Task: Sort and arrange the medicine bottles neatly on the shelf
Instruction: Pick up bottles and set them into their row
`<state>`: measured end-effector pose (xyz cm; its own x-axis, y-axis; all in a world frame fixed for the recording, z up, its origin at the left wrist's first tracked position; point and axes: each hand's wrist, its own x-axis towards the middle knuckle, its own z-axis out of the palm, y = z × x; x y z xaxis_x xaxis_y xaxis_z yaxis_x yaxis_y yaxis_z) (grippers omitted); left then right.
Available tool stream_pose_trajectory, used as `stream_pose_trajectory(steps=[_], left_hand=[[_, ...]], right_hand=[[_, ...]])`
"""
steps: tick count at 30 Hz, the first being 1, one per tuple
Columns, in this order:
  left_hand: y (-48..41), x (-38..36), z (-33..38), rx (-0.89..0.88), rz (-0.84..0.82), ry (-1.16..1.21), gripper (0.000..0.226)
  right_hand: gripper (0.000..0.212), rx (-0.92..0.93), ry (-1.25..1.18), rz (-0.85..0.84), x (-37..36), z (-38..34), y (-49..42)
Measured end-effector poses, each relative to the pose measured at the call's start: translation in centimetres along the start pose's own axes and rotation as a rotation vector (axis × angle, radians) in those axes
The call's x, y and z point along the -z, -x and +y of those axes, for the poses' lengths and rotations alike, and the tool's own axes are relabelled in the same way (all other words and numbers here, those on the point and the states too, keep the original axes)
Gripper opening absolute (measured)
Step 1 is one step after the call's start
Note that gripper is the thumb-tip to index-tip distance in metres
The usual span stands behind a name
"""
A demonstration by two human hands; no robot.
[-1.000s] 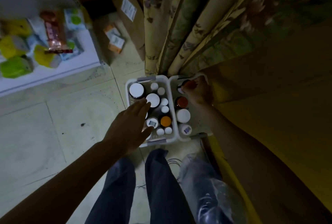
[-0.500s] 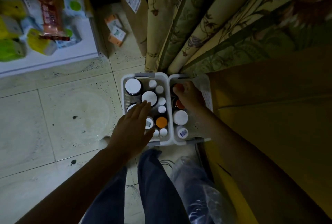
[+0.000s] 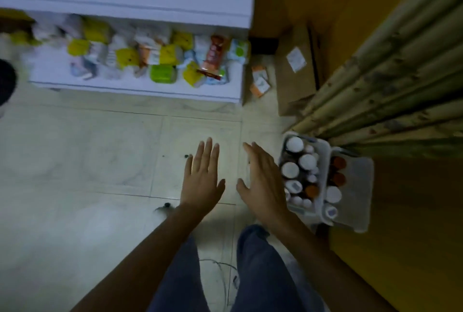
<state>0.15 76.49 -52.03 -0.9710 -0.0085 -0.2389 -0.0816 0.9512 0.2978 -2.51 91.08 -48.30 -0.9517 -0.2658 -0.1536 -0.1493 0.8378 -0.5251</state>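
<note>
Recorder: Hands first. State?

Spotter: Both flat and holding nothing. On the left hand [image 3: 203,176], palm down, fingers straight and close together, thumb out to the side. On the right hand [image 3: 263,181], fingers straight too, thumb apart. They hang side by side over the tiled floor [image 3: 87,161], thumbs near each other, not touching.

Recorder: And the medicine bottles?

Spotter: The medicine bottles [image 3: 307,161] stand upright in two white baskets on the floor, just right of the right hand. The left basket [image 3: 324,159] is packed: large white caps, small white caps, one orange cap [image 3: 312,190]. The right basket [image 3: 360,186] holds fewer, lined along its left side: two brown caps, then white ones. The right hand's outer edge overlaps the left basket's rim in the view; contact cannot be told.

Recorder: Shelf?

Spotter: The white shelf [image 3: 140,92] is ahead across the floor, well apart from the baskets. Its lower level carries a jumble of yellow, green and white packets [image 3: 162,73], blurred.

Recorder: Surroundings?

Spotter: A flowered curtain [image 3: 388,86] hangs behind the baskets. A cardboard box [image 3: 295,81] stands between curtain and shelf, with small orange-and-white cartons [image 3: 260,81] on the floor beside it. The person's blue jeans [image 3: 263,274] show below the hands.
</note>
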Motion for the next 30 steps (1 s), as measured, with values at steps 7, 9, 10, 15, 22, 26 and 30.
stream_pose_trajectory(steps=[7, 9, 10, 15, 22, 26, 30], left_hand=[[3.2, 8.8, -19.3, 0.087, 0.157, 0.065, 0.081], [4.0, 12.7, -24.7, 0.103, 0.242, 0.032, 0.084], [4.3, 14.7, -27.2, 0.105, 0.282, 0.021, 0.086], [3.7, 26.2, -36.5, 0.06, 0.479, -0.063, 0.092], [-1.3, 45.0, -43.3, -0.042, 0.81, -0.181, 0.076], [-5.4, 53.8, -46.5, -0.092, 0.95, -0.242, 0.071], [-10.2, 59.1, -49.3, -0.119, 1.008, -0.208, 0.067]], right_hand=[[0.076, 0.294, 0.212, -0.031, -5.9, -19.7, -4.8], [0.078, 0.377, 0.233, -0.023, -7.1, -26.1, -6.3], [0.079, 0.417, 0.233, -0.026, -7.6, -29.1, -7.0], [0.088, 0.614, 0.24, 0.132, -6.9, -42.0, -11.6], [0.079, 0.781, 0.131, 0.384, -0.1, -57.0, -21.7], [0.068, 0.836, 0.052, 0.518, 3.4, -64.0, -28.1], [0.061, 0.828, -0.054, 0.553, 5.7, -69.8, -35.3]])
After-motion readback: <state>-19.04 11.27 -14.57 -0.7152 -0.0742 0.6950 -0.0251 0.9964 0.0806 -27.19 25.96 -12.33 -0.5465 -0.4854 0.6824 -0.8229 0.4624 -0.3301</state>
